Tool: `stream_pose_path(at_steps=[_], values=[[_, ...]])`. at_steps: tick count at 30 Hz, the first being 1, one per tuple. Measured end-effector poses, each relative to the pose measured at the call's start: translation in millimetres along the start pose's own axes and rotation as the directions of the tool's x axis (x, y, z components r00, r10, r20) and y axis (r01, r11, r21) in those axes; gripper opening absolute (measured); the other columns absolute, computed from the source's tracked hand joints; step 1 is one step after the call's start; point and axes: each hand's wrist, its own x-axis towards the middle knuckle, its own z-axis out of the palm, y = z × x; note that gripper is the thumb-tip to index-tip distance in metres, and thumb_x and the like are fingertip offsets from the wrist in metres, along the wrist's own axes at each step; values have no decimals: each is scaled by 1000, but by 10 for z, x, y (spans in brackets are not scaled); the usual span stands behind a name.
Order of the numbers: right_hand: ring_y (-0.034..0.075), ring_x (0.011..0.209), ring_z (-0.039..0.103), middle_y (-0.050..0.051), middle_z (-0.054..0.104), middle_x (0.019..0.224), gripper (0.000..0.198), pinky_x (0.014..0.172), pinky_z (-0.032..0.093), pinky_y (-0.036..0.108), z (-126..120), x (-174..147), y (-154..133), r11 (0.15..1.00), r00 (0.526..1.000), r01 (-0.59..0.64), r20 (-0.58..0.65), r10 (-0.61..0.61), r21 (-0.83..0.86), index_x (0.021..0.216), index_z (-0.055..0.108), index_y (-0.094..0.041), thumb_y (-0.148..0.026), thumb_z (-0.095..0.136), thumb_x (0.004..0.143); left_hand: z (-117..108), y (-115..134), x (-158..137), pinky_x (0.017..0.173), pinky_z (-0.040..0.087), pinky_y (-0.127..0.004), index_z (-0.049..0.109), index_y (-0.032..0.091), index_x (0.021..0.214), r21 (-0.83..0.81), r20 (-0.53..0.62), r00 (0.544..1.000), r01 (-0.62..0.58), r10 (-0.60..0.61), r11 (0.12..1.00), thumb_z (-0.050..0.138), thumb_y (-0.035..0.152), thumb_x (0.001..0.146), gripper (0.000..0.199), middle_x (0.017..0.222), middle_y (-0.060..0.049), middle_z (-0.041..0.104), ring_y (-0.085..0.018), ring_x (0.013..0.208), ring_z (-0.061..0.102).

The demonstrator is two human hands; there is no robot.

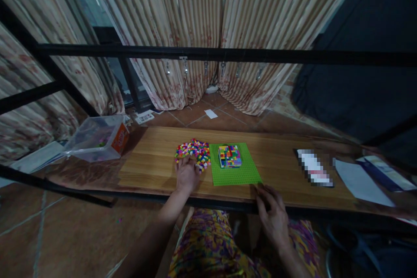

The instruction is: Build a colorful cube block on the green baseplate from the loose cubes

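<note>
A loose pile of small multicoloured building bricks (193, 147) lies left of the table's middle. My left hand (187, 173) rests palm down on the pile's near edge, its fingers spread over the bricks. Beside the pile is a green studded baseplate (236, 177). On it stands a low block built of mixed-colour bricks (230, 156), with a patterned top and a pale side. My right hand (273, 213) is at the table's front edge, just off the baseplate's near right corner. Its fingers are loosely bent and apart, with nothing visible in them.
A clear plastic box (94, 141) with an orange label and a few bricks inside stands at the left. To the right lie a dark-edged phone-like object (314, 168), blurred out, and white paper (363, 182). A black metal bar (208, 54) crosses beyond the wooden table (153, 169).
</note>
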Motion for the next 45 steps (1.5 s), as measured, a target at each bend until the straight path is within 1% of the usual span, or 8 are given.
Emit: stream_pose_path(at_steps=[6, 16, 21, 27, 34, 39, 42, 45], values=[[25, 110, 54, 11, 58, 118, 31, 96, 45, 46, 0, 9, 49, 998, 998, 60, 2, -60, 13, 107, 65, -21, -40, 47, 89, -34, -1, 21, 99, 33, -43, 67, 22, 86, 32, 59, 996, 59, -61, 998, 51, 26, 83, 17, 126, -6, 58, -26, 116, 48], [25, 109, 55, 11, 58, 116, 29, 97, 45, 46, 7, 30, 67, 996, 996, 84, 5, -84, 4, 102, 67, -20, -39, 47, 90, -118, 46, 4, 103, 28, -48, 67, 23, 88, 55, 81, 996, -37, 33, 998, 55, 18, 75, 18, 131, -4, 54, -26, 119, 46], [25, 110, 55, 11, 58, 117, 30, 96, 45, 46, 13, 26, 82, 997, 997, 74, 11, -74, 4, 102, 67, -20, -39, 47, 89, -148, 86, 10, 104, 26, -52, 68, 23, 86, 72, 92, 994, -68, 61, 995, 56, 18, 74, 18, 130, -5, 54, -27, 119, 44], [26, 111, 54, 11, 58, 119, 31, 96, 45, 47, 9, 31, 77, 999, 998, 50, 25, -51, 12, 101, 68, -22, -40, 46, 90, -109, 68, 87, 99, 29, -54, 69, 23, 78, 65, 143, 987, -78, 68, 995, 54, 21, 78, 15, 130, -5, 55, -29, 121, 43], [26, 111, 54, 11, 57, 120, 29, 95, 45, 47, 35, 16, 114, 998, 998, 56, 30, -56, 10, 102, 67, -22, -39, 47, 90, -67, -14, 135, 101, 29, -51, 67, 21, 80, 42, 161, 976, -153, 144, 987, 57, 20, 77, 10, 131, -7, 54, -29, 124, 42], [26, 111, 55, 10, 58, 120, 31, 94, 46, 47, 49, 11, 148, 998, 997, 57, 45, -58, 8, 102, 67, -23, -42, 46, 90, -118, 5, 108, 101, 31, -51, 68, 22, 84, 42, 141, 979, -153, 146, 987, 55, 23, 80, 13, 131, -7, 55, -29, 124, 43], [28, 111, 54, 11, 58, 121, 33, 91, 47, 48, 57, 7, 172, 999, 998, 42, 44, -42, 3, 103, 67, -24, -45, 45, 90, -170, 47, 92, 102, 29, -54, 68, 22, 79, 58, 146, 976, -174, 164, 983, 57, 22, 78, 11, 130, -7, 56, -29, 123, 44], [28, 113, 54, 11, 58, 121, 35, 94, 46, 49, 63, 4, 184, 999, 998, 47, 38, -48, 14, 104, 67, -23, -46, 45, 89, -218, 108, 100, 105, 26, -57, 68, 21, 75, 78, 173, 969, -193, 177, 978, 57, 22, 78, 12, 128, -8, 57, -30, 123, 45]])
